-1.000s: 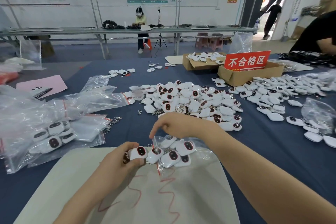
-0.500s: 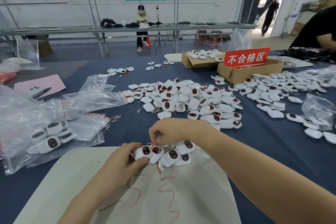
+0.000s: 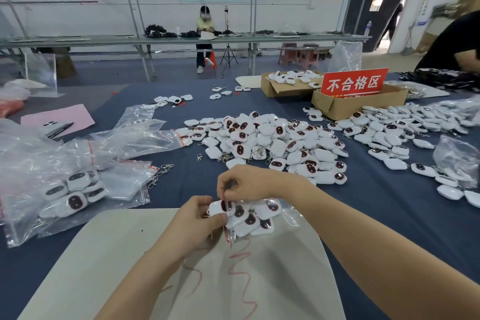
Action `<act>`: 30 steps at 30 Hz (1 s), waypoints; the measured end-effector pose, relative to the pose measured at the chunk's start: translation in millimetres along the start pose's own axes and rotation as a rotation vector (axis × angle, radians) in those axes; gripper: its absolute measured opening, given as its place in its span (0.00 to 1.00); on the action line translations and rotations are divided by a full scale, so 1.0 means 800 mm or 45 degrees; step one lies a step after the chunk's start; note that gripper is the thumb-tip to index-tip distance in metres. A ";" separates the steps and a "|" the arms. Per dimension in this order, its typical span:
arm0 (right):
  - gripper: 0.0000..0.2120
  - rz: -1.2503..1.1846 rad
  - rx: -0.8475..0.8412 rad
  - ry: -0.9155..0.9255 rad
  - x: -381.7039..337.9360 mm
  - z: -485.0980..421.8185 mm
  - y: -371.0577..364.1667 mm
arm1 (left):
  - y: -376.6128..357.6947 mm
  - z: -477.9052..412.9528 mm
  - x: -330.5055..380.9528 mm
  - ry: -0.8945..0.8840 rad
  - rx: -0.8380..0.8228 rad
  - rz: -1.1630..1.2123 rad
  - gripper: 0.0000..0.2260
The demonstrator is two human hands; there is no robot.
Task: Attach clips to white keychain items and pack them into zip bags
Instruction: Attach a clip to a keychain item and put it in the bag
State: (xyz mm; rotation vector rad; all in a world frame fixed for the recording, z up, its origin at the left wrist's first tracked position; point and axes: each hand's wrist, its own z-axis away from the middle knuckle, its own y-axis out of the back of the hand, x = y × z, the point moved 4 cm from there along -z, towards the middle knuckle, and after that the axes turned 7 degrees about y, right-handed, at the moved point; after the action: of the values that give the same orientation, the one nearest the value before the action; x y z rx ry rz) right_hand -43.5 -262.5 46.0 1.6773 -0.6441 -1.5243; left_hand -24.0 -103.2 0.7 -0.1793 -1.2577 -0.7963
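Note:
A clear zip bag (image 3: 279, 212) holding several white keychain items (image 3: 249, 218) lies at the front of the blue table, over a pale cloth. My left hand (image 3: 193, 223) grips one white item at the bag's red-lined mouth. My right hand (image 3: 249, 182) pinches the upper edge of that mouth between thumb and forefinger. A large pile of loose white keychain items (image 3: 272, 143) sits just beyond my hands. Loose metal clips (image 3: 159, 175) lie to the left of them.
Filled and empty zip bags (image 3: 78, 189) crowd the left side. More white items (image 3: 405, 132) spread to the right, behind them cardboard boxes (image 3: 345, 106) with a red sign (image 3: 354, 83). A person's dark sleeve (image 3: 457, 41) is at far right; another person sits at the back bench.
My left hand has pushed the white items further into the bag's mouth. My right hand has dropped from above the bag onto its opening and now pinches the edge.

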 end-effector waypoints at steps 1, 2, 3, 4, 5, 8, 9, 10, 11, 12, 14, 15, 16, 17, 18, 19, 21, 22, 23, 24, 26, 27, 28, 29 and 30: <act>0.08 0.006 0.006 0.000 0.000 0.000 0.001 | -0.002 -0.001 0.002 -0.005 0.000 0.002 0.16; 0.09 0.012 0.010 0.000 0.000 0.001 0.001 | -0.003 -0.001 0.004 -0.013 -0.021 0.040 0.15; 0.09 0.016 0.013 0.000 0.001 0.000 0.001 | -0.006 -0.002 0.005 -0.022 -0.061 0.104 0.14; 0.09 0.018 0.015 -0.002 0.001 0.001 0.002 | -0.010 -0.002 0.007 -0.024 -0.106 0.175 0.13; 0.09 0.018 0.018 -0.006 0.001 0.001 0.003 | -0.015 -0.002 0.008 -0.010 -0.148 0.258 0.11; 0.10 0.005 0.025 -0.013 0.000 0.002 0.003 | -0.027 -0.003 0.013 0.051 -0.141 0.428 0.04; 0.10 0.004 0.024 -0.012 -0.001 0.002 0.002 | -0.028 -0.008 0.013 0.049 -0.082 0.363 0.04; 0.10 0.007 0.024 -0.013 -0.002 0.002 0.000 | -0.026 -0.014 0.012 0.020 -0.016 0.211 0.05; 0.10 0.013 0.027 -0.016 -0.002 0.001 0.000 | -0.024 -0.019 0.012 -0.022 0.030 0.036 0.06; 0.11 0.016 0.033 -0.019 0.000 0.000 -0.001 | -0.023 -0.021 0.012 -0.071 0.057 -0.097 0.07; 0.11 0.001 0.056 -0.032 0.004 0.001 0.000 | -0.023 -0.024 0.009 -0.104 0.028 -0.138 0.08; 0.11 -0.006 0.064 -0.037 0.006 0.001 0.001 | -0.027 -0.025 0.007 -0.084 -0.039 0.009 0.06; 0.11 -0.014 0.066 -0.038 0.008 0.002 0.001 | -0.032 -0.024 0.006 -0.075 -0.106 0.195 0.05; 0.10 -0.025 0.065 -0.034 0.009 0.004 0.001 | -0.033 -0.022 0.006 -0.057 -0.136 0.346 0.07; 0.10 -0.043 0.069 -0.028 0.010 0.005 0.002 | -0.032 -0.023 0.005 -0.055 -0.136 0.435 0.08; 0.12 -0.078 0.079 -0.016 0.011 0.005 0.002 | -0.029 -0.025 0.003 -0.061 -0.090 0.433 0.07; 0.15 -0.193 0.147 -0.022 0.014 0.006 0.007 | -0.019 -0.028 0.001 -0.203 0.071 0.086 0.04; 0.15 -0.247 0.208 -0.042 0.017 0.006 0.012 | -0.016 -0.029 0.001 -0.286 0.139 -0.127 0.07; 0.15 -0.286 0.283 -0.067 0.022 0.007 0.017 | -0.013 -0.029 0.004 -0.341 0.179 -0.265 0.09; 0.14 -0.305 0.364 -0.093 0.027 0.008 0.023 | -0.010 -0.029 0.005 -0.376 0.189 -0.311 0.10; 0.15 -0.314 0.512 -0.147 0.040 0.011 0.034 | -0.005 -0.030 0.002 -0.411 0.149 -0.319 0.10; 0.15 -0.325 0.570 -0.172 0.046 0.013 0.038 | -0.004 -0.032 -0.001 -0.416 0.113 -0.318 0.10; 0.14 -0.336 0.621 -0.198 0.052 0.015 0.041 | -0.002 -0.034 -0.005 -0.408 0.078 -0.269 0.11; 0.14 -0.340 0.665 -0.229 0.058 0.016 0.043 | -0.001 -0.036 -0.010 -0.384 0.056 -0.156 0.12; 0.14 -0.339 0.695 -0.264 0.065 0.016 0.044 | 0.001 -0.038 -0.014 -0.354 0.048 -0.008 0.13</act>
State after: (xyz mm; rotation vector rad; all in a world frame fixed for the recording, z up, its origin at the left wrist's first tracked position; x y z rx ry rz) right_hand -43.7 -326.3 43.6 2.0873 -1.0540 -1.8412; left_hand -0.4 -113.8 -19.5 -0.2624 -1.5342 -0.7706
